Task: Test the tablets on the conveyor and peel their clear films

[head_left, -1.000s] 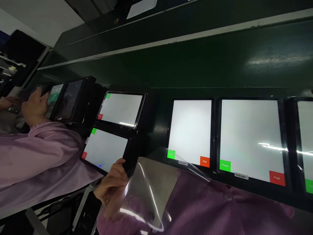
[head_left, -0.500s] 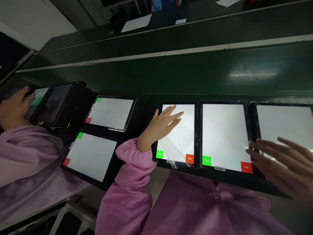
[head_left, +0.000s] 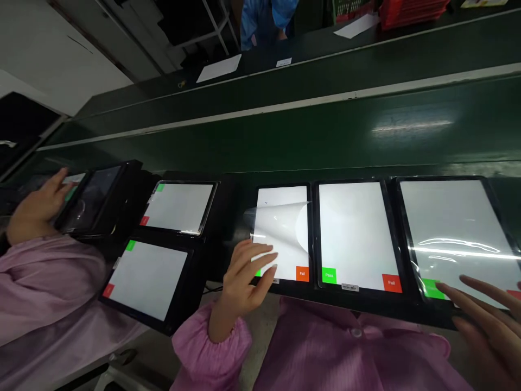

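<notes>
3 lit tablets [head_left: 352, 233] lay in row, clear film [head_left: 277, 220] over L-most tablet [head_left: 285, 266].
L hand [head_left: 244, 279] was nr film, fingers parted; R hand [head_left: 492, 323] by R-most tablet's [head_left: 451, 217] green box [head_left: 431, 288], fingers spread.

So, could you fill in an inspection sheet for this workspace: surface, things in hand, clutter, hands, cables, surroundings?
Surface: dark green bench.
Things: three lit tablets in a row; clear film curls over the left one.
Clutter: two more lit tablets to the left; papers farther back.
Hands: left hand by the film, right hand over the right tablet; contact unclear.
Cables: possibly thin ones near the left wrist.
Surroundings: co-worker's hand at left; person in blue opposite.
</notes>
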Motion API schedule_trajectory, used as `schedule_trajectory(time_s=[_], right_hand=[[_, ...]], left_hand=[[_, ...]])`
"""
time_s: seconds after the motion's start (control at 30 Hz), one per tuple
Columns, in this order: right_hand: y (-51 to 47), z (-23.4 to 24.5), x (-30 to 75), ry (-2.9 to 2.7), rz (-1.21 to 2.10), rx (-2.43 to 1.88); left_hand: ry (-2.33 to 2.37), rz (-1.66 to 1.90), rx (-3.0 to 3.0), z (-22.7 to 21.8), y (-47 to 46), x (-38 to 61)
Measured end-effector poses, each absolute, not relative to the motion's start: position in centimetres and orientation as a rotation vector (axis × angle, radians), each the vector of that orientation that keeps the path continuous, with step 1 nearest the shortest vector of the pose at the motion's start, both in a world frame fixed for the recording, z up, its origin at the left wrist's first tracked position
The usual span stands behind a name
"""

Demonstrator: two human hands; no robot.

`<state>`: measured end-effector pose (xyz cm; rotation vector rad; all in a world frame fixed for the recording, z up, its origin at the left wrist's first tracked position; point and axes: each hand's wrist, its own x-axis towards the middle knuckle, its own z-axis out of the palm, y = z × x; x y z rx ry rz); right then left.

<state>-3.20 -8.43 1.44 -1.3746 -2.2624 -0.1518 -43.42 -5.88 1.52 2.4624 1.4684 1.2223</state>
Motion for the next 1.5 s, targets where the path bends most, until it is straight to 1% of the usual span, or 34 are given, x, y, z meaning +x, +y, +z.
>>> schedule_trajectory(time_s=[0.07, 0.1, 0.13, 0.23, 0.3, 0.33, 0.4, 0.47, 0.53, 0.6, 0.67, 0.73, 0.8, 0.87, 0.93, 1.0, 1.1, 1.2, 1.27, 1.4, 1.5], right_hand=[[-7.8, 1.9, -5.2, -2.339, -0.062, -1.093], [-7.6, 1.9, -6.5, -2.372, -0.002, -0.964], [-7.4, 1.7, -7.8, -2.389, 0.051, -0.862], [-7.2, 0.6, -11.8, -2.352, 0.188, -0.792], [-7.1, 0.0, -13.9, -2.365, 0.215, -0.816], [-7.2, -0.2, -14.8, -2.363, 0.222, -0.837], [-7.3, -0.2, -16.2, -2.321, 0.236, -0.833], [-7.4, 0.2, -17.1, -2.269, 0.257, -0.759], [-7.7, 0.8, -16.9, -2.233, 0.294, -0.712], [-7.9, 1.3, -15.0, -2.206, 0.307, -0.743], [-8.2, 1.5, -11.7, -2.196, 0.233, -0.848], [-8.7, 1.7, -7.9, -2.193, 0.038, -0.949], [-9.2, 1.6, -4.8, -2.207, -0.196, -1.001], [-9.8, 1.4, -3.1, -2.286, -0.327, -1.072], [-10.5, 1.2, -2.4, -2.356, -0.312, -1.172], [-10.9, 1.1, -2.4, -2.324, -0.26, -1.245], [-10.7, 1.3, -2.9, -2.224, -0.21, -1.295], [-9.5, 1.4, -3.7, -2.216, -0.155, -1.238], [-8.7, 1.5, -4.0, -2.196, -0.148, -1.202], [-8.2, 1.8, -3.5, -2.184, -0.151, -1.198], [-8.1, 1.6, -2.3, -2.177, -0.176, -1.215]], left_hand=[[1.419, 1.319, 2.451, 2.6, -4.2, -43.3], [1.344, 1.283, 2.469, 3.4, -3.0, -43.2], [1.239, 1.168, 2.509, 4.2, -1.6, -42.9], [0.951, 0.537, 2.627, 6.2, 2.7, -41.3], [0.951, 0.244, 2.68, 6.5, 5.2, -40.3], [1.006, 0.192, 2.707, 6.4, 6.0, -40.1], [1.175, 0.284, 2.759, 5.9, 6.4, -40.5], [1.321, 0.534, 2.787, 5.2, 4.8, -41.8], [1.431, 0.756, 2.771, 4.3, 1.2, -43.6], [1.537, 0.831, 2.706, 3.0, -3.5, -45.4], [1.64, 0.875, 2.631, 1.1, -8.1, -46.8], [1.811, 0.787, 2.579, -1.0, -11.7, -47.7], [1.958, 0.728, 2.497, -2.9, -13.8, -47.6], [2.025, 0.823, 2.396, -3.8, -14.4, -46.9], [2.018, 1.012, 2.315, -3.9, -13.8, -45.9], [1.971, 1.101, 2.295, -3.3, -12.6, -44.9], [1.921, 0.972, 2.383, -2.1, -10.6, -43.0], [1.802, 0.741, 2.543, -1.1, -8.9, -39.4], [1.679, 0.652, 2.612, -0.9, -8.0, -36.5], [1.598, 0.593, 2.635, -0.8, -7.6, -33.6], [1.721, 0.666, 2.504, -1.2, -8.3, -35.7]])
